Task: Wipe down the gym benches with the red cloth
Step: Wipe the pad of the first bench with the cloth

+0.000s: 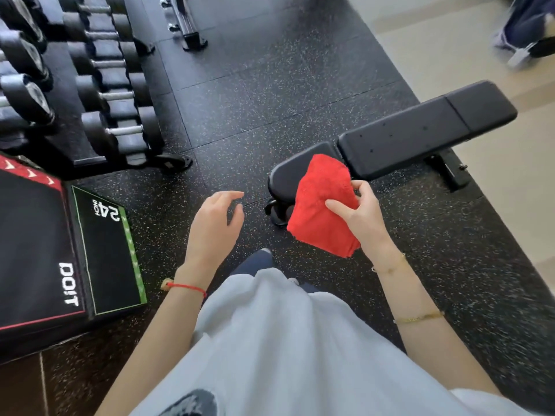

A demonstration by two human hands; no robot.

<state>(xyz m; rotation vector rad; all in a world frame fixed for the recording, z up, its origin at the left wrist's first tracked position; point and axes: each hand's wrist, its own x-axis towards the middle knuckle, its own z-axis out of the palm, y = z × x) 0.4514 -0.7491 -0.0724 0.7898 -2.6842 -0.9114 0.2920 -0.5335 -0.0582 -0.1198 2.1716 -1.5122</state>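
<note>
A black padded gym bench (420, 136) lies flat on the rubber floor ahead and to my right, its seat end nearest me. My right hand (360, 217) grips a folded red cloth (321, 205), held in the air over the bench's near seat end and front foot. The cloth hides part of the seat pad. My left hand (214, 223) hovers to the left of the bench with its fingers loosely spread and nothing in it. A second bench shows only its metal foot (187, 28) at the top.
A dumbbell rack (99, 85) stands at the far left. A black plyo box (54, 253) marked 24 inch sits at my left. Another person's legs (522, 28) are at the top right on the pale floor. Speckled rubber flooring (255, 109) lies between rack and bench.
</note>
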